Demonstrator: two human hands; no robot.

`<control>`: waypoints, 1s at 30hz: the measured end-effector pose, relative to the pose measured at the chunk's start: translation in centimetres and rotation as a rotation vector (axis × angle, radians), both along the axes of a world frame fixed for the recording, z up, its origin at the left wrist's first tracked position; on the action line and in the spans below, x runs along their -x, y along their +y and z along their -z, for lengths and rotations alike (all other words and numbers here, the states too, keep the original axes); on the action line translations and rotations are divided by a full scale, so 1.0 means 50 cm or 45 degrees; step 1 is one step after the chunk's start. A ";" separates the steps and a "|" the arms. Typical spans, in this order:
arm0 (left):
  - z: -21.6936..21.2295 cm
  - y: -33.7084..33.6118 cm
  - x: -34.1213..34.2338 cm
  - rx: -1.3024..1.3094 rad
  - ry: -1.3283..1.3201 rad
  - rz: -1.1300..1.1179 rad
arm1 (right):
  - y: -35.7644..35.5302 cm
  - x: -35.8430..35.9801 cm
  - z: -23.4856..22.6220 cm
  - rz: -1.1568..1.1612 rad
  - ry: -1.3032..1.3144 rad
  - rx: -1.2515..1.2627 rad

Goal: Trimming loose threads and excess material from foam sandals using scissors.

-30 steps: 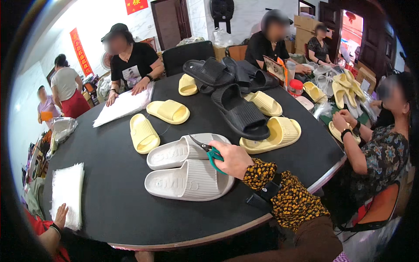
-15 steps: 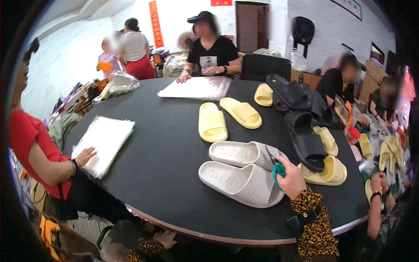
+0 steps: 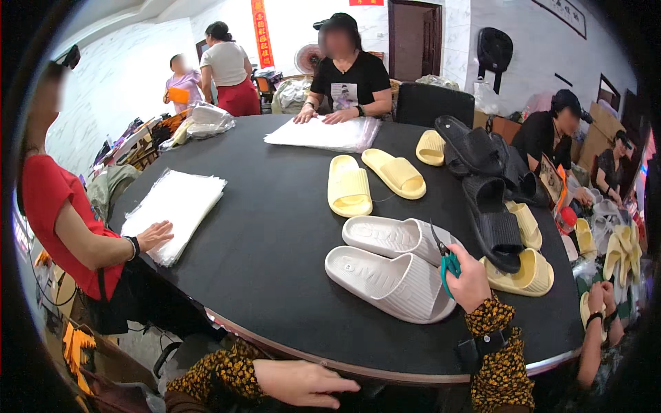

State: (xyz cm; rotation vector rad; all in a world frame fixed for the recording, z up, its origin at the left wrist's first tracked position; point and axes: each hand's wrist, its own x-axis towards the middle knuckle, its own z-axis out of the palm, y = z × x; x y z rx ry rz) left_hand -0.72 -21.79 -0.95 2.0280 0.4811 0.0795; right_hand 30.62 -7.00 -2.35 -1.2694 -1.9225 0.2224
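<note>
Right hand [image 3: 471, 281] is closed around the teal handles of scissors [image 3: 449, 267], whose blades point toward 11 o'clock over the farther of two grey slippers [image 3: 372, 273]; whether they touch it cannot be told. Left hand [image 3: 308, 383], fingers extended and slightly spread, is at the near edge of the table [image 3: 261, 234], at 7 o'clock from the grey slippers. These lie side by side, toes toward 4. From them, a yellow pair [image 3: 350, 204] lies at 11 to 12, heaped black slippers [image 3: 492, 227] at 2, and a yellow slipper [image 3: 534, 277] at 3. Between 9 and 10, a co-worker's hand [image 3: 155, 235] rests on a white stack [image 3: 186, 199].
</note>
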 end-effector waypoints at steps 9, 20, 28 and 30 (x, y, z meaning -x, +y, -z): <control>-0.086 0.190 -0.107 -0.875 -0.084 -0.626 | -0.008 0.001 -0.005 0.028 -0.035 0.008; -0.038 0.357 -0.196 -0.468 0.010 -0.868 | 0.000 -0.002 0.001 0.031 -0.068 -0.011; 0.007 0.382 -0.234 0.409 -0.273 -0.837 | -0.012 0.003 -0.010 0.025 -0.027 0.013; 0.010 0.384 -0.233 0.522 -0.303 -0.855 | -0.013 0.004 -0.014 0.031 -0.021 0.029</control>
